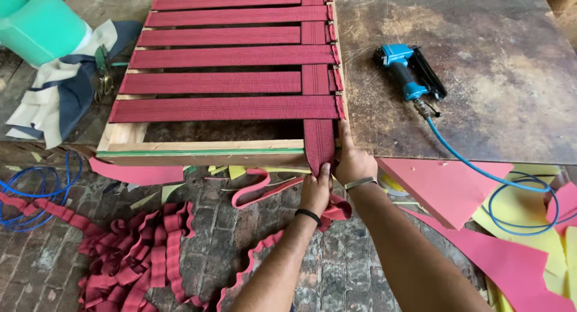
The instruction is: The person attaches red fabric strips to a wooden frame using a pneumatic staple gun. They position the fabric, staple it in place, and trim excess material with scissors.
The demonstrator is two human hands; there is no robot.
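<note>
A wooden frame lies on the workbench with several dark red webbing straps stretched across it. One lengthwise strap is woven through them and hangs over the frame's near edge. My left hand grips that strap's end just below the frame and pulls it down. My right hand presses on the frame's near right corner beside the strap, fingers on the wood. A black band is on my left wrist, a metal bracelet on my right.
A blue pneumatic stapler with a blue air hose lies on the bench to the right. Loose red webbing is piled on the brick floor. Pink and yellow foam sheets lie at right, cloth and a green roll at left.
</note>
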